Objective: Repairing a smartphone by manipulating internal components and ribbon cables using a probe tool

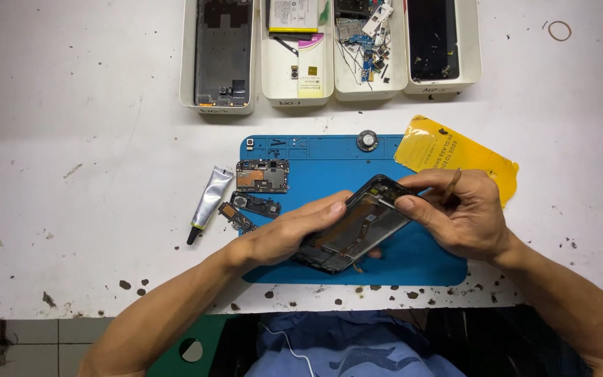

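An opened black phone frame (361, 227) is held tilted above the blue work mat (329, 164). My left hand (294, 230) grips its lower left side, fingers laid along the edge. My right hand (458, 213) pinches the upper right corner and also holds a thin tool whose tip touches the frame near the top edge. Inside the frame I see a copper-coloured flex strip. What lies under the hands is hidden.
A circuit board (262, 176) and smaller boards (249, 207) lie at the mat's left edge, beside a silver glue tube (209, 202). A round part (367, 140) sits on the mat's top. A yellow wrapper (441, 150) lies right. White bins (222, 105) with phone parts stand behind.
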